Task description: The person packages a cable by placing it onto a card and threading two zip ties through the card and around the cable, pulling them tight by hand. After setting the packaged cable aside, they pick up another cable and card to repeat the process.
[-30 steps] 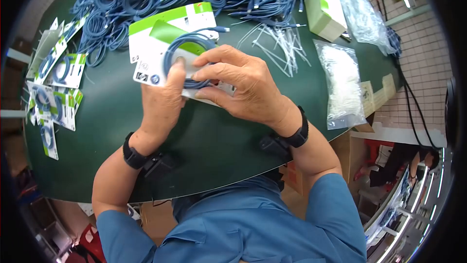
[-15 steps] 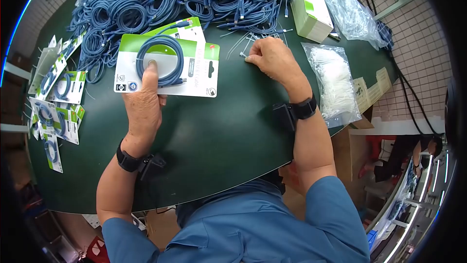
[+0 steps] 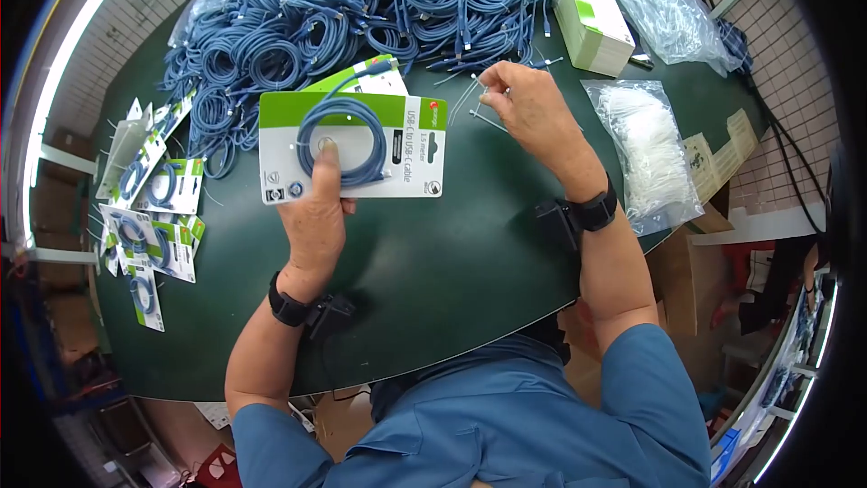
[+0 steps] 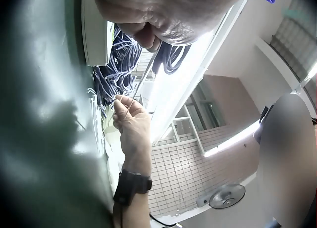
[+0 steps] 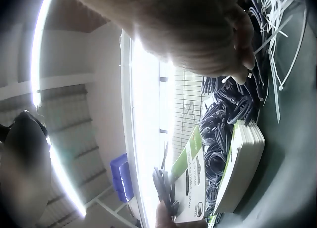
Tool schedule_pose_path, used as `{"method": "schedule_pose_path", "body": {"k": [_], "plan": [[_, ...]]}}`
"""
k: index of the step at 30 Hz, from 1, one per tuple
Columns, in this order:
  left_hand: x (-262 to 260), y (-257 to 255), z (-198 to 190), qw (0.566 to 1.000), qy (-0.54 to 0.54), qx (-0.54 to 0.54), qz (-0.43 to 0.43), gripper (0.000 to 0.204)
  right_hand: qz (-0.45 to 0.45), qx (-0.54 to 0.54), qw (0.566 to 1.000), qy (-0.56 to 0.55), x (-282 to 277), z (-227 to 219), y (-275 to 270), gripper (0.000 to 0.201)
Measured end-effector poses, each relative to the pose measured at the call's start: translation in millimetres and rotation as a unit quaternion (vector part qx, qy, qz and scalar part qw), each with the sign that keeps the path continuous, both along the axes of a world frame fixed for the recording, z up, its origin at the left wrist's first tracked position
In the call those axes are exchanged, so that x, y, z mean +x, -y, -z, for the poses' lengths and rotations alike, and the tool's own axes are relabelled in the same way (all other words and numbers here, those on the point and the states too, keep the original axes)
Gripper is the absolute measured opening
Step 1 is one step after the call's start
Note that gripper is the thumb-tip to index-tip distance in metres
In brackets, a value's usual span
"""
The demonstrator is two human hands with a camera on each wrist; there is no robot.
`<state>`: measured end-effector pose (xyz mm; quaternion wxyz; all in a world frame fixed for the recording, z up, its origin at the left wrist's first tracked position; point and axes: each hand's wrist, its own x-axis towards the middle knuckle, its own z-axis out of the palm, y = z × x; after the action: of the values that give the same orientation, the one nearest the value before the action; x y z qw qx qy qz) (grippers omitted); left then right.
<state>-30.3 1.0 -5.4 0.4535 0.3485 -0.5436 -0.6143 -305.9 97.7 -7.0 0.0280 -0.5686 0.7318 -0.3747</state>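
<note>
In the head view the left hand (image 3: 314, 226) holds a green and white card (image 3: 415, 127), its thumb pressing inside a coiled blue cable (image 3: 375, 140) that lies on the card's face. One cable end sticks up past the card's top edge. To the right, the right hand (image 3: 542, 118) pinches a thin white tie between thumb and fingertips, above loose white ties (image 3: 488, 120). That pinch also shows in the left wrist view, where the right hand (image 4: 133, 134) holds the thin strip. Behind the held card lies a stack of similar cards (image 3: 393, 82).
Blue coiled cables (image 3: 316, 0) are heaped along the back. Carded cables (image 3: 163, 185) lie in a pile at the left. Back right are a block of cards (image 3: 591, 27) and clear plastic bags (image 3: 655, 14); a bag of white ties (image 3: 641, 149) lies in front of them.
The right hand has left the card and cable, moved right to the loose ties and lifted slightly with one. The left hand has turned the card to face up, with the coil on it.
</note>
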Motion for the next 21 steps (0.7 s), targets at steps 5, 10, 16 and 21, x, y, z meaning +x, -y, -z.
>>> {"method": "schedule_pose_path", "body": {"k": [5, 10, 16, 21], "plan": [[15, -4, 28, 0.974, 0.070, -0.216, -0.009, 0.020, -0.038, -0.107, 0.984, 0.135, 17, -27, -6, 0.008], [26, 3, 9, 0.826, 0.063, -0.549, 0.114, 0.022, -0.177, -0.220, 0.945, 0.167, 20, -39, -6, 0.007], [15, -12, -26, 0.783, 0.049, -0.587, 0.198, 0.035, -0.190, -0.107, 0.939, 0.265, 29, -46, -17, 0.008], [15, -11, -22, 0.753, 0.055, -0.627, 0.191, 0.042, -0.138, -0.039, 0.969, 0.203, 31, -47, -14, 0.008]]}}
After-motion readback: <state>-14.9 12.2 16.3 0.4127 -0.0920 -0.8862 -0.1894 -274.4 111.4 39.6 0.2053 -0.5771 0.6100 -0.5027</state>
